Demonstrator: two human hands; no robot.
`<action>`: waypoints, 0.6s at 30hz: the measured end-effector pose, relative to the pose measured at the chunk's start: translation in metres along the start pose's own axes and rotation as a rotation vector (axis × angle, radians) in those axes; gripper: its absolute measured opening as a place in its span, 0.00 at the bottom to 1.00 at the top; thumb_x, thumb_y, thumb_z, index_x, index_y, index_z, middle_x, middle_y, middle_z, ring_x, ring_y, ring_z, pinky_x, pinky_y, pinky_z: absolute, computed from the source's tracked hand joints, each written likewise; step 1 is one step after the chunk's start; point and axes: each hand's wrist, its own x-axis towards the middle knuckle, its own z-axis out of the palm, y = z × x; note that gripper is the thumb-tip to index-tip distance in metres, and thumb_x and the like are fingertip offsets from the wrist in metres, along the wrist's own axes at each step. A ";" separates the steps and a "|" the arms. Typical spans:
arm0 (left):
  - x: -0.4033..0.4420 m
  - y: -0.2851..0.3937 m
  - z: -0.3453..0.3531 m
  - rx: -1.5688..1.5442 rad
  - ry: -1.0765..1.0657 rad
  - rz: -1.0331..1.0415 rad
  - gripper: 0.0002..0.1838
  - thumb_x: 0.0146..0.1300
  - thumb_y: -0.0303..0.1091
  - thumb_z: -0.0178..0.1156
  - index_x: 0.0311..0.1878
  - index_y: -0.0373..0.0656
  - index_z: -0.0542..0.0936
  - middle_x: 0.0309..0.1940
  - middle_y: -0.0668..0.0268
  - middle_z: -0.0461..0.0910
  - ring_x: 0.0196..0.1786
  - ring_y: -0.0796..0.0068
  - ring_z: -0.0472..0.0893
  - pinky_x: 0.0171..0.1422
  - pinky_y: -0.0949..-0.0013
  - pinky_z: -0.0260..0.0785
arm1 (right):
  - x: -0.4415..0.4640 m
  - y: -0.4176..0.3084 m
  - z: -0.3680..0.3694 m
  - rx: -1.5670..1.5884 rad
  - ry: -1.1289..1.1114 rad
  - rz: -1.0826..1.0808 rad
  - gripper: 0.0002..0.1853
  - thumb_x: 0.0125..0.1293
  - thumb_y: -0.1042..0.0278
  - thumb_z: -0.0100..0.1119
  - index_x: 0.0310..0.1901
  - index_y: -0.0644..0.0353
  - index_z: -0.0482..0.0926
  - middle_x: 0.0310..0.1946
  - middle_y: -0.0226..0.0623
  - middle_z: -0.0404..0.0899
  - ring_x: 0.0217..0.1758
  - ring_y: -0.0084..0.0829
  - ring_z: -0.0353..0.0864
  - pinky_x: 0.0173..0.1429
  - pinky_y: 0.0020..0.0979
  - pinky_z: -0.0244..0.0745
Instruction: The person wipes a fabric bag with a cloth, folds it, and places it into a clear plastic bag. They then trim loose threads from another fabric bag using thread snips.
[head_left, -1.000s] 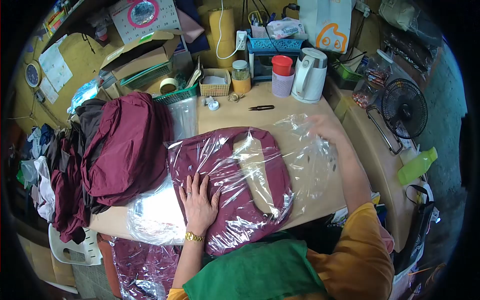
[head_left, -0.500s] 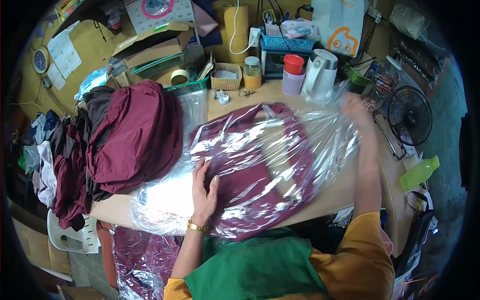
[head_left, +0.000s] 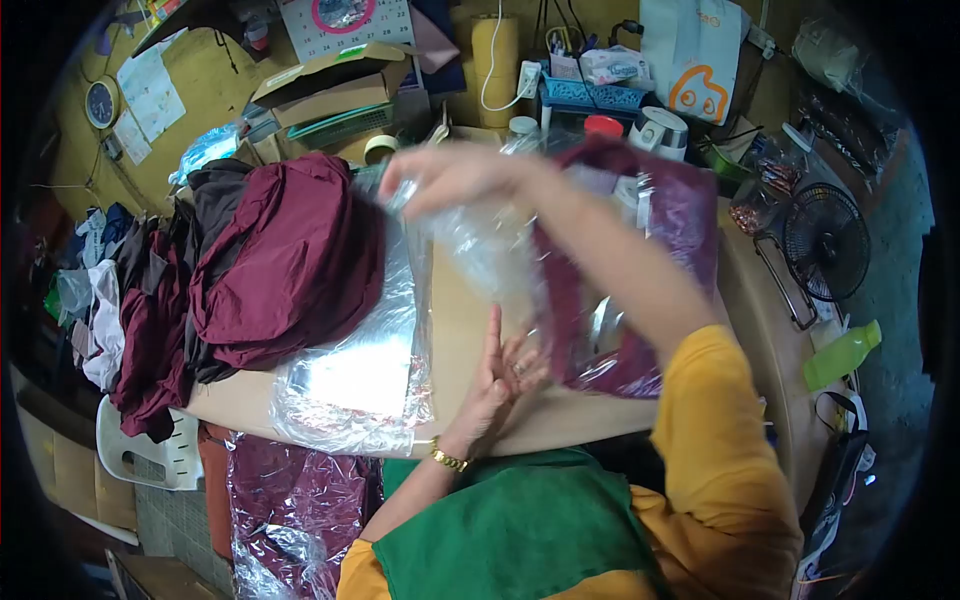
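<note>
My right hand [head_left: 445, 180] is raised over the back of the table, its fingers closed on the bunched end of a clear plastic bag [head_left: 485, 245]. That bag holds a folded maroon garment [head_left: 690, 215], which stands tilted up to the right, partly behind my right forearm. Near the table's front edge, my left hand [head_left: 498, 372] has its fingers apart beside the bag's lower left side; whether it touches the plastic is unclear. Flat clear plastic bags [head_left: 345, 385] lie left of it. Farther left is a heap of maroon cloth [head_left: 280, 265].
A kettle [head_left: 658, 130], a red-lidded container [head_left: 603, 126] and a blue basket [head_left: 595, 95] stand at the back. On the right are a fan [head_left: 826, 240] and a green bottle [head_left: 842, 356]. Another wrapped maroon bundle [head_left: 300, 500] is below the table's front edge.
My right hand has swung from the far right to the left with the bag's end. The bagged garment has lifted and turned to the right. My left hand has come off its top.
</note>
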 end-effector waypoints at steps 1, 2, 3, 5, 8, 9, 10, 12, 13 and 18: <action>-0.004 -0.001 0.004 0.003 0.003 0.001 0.57 0.61 0.65 0.65 0.82 0.58 0.40 0.77 0.57 0.54 0.72 0.61 0.66 0.73 0.50 0.60 | 0.019 0.023 0.037 0.129 0.001 0.036 0.27 0.65 0.57 0.68 0.61 0.60 0.74 0.50 0.38 0.82 0.52 0.27 0.80 0.58 0.33 0.75; -0.007 -0.001 0.009 -0.058 0.168 -0.087 0.52 0.65 0.59 0.64 0.81 0.57 0.42 0.76 0.58 0.56 0.71 0.63 0.67 0.72 0.50 0.62 | 0.023 0.019 0.065 0.210 -0.020 0.120 0.27 0.66 0.55 0.67 0.62 0.60 0.74 0.51 0.43 0.82 0.53 0.32 0.81 0.60 0.35 0.75; -0.012 -0.003 0.002 -0.112 0.304 -0.190 0.46 0.69 0.52 0.60 0.81 0.54 0.44 0.73 0.59 0.61 0.68 0.65 0.69 0.70 0.52 0.64 | 0.020 0.015 0.088 0.290 -0.041 0.205 0.28 0.66 0.53 0.67 0.62 0.61 0.73 0.52 0.48 0.82 0.54 0.37 0.82 0.61 0.37 0.75; -0.026 -0.007 -0.020 -0.175 0.448 -0.283 0.40 0.74 0.45 0.57 0.80 0.51 0.46 0.70 0.61 0.65 0.66 0.68 0.71 0.68 0.54 0.67 | 0.008 0.023 0.115 -0.120 0.187 0.025 0.29 0.66 0.53 0.66 0.62 0.62 0.73 0.55 0.52 0.80 0.57 0.46 0.81 0.63 0.40 0.74; -0.061 -0.003 -0.039 -0.131 0.597 -0.365 0.35 0.76 0.43 0.52 0.79 0.45 0.49 0.67 0.59 0.69 0.64 0.65 0.74 0.69 0.55 0.68 | -0.033 0.045 0.103 -0.234 0.428 0.170 0.27 0.65 0.52 0.66 0.61 0.59 0.76 0.57 0.49 0.80 0.59 0.47 0.80 0.64 0.40 0.73; -0.071 0.005 -0.033 -0.121 0.594 -0.368 0.32 0.77 0.41 0.51 0.77 0.42 0.53 0.66 0.57 0.71 0.62 0.65 0.75 0.70 0.55 0.69 | -0.047 0.063 0.092 -0.176 0.477 0.389 0.26 0.66 0.51 0.64 0.61 0.57 0.77 0.57 0.50 0.79 0.60 0.46 0.79 0.63 0.37 0.74; -0.078 0.015 -0.027 -0.112 0.591 -0.369 0.29 0.78 0.40 0.49 0.76 0.40 0.56 0.64 0.56 0.73 0.61 0.64 0.76 0.71 0.54 0.69 | -0.066 0.085 0.081 -0.230 0.524 0.515 0.27 0.68 0.46 0.60 0.61 0.55 0.78 0.61 0.48 0.77 0.65 0.44 0.75 0.68 0.45 0.66; -0.084 0.040 -0.022 -0.161 0.681 -0.281 0.28 0.77 0.38 0.49 0.75 0.40 0.58 0.64 0.54 0.73 0.59 0.64 0.78 0.70 0.54 0.70 | -0.107 0.134 0.079 -0.587 0.665 0.672 0.31 0.68 0.37 0.55 0.64 0.50 0.76 0.68 0.44 0.71 0.76 0.41 0.62 0.76 0.64 0.39; -0.087 0.051 -0.025 -0.207 0.766 -0.197 0.27 0.77 0.36 0.50 0.75 0.40 0.59 0.64 0.52 0.73 0.57 0.64 0.79 0.70 0.55 0.72 | -0.121 0.159 0.084 -0.713 0.695 0.794 0.32 0.68 0.36 0.54 0.67 0.46 0.74 0.72 0.44 0.65 0.78 0.45 0.57 0.77 0.64 0.39; -0.107 0.085 -0.092 0.090 0.981 0.102 0.30 0.70 0.24 0.55 0.73 0.36 0.59 0.59 0.45 0.77 0.46 0.62 0.84 0.45 0.67 0.82 | -0.171 0.187 0.113 -0.719 0.547 0.953 0.35 0.70 0.33 0.47 0.74 0.39 0.63 0.80 0.44 0.49 0.83 0.51 0.41 0.77 0.71 0.29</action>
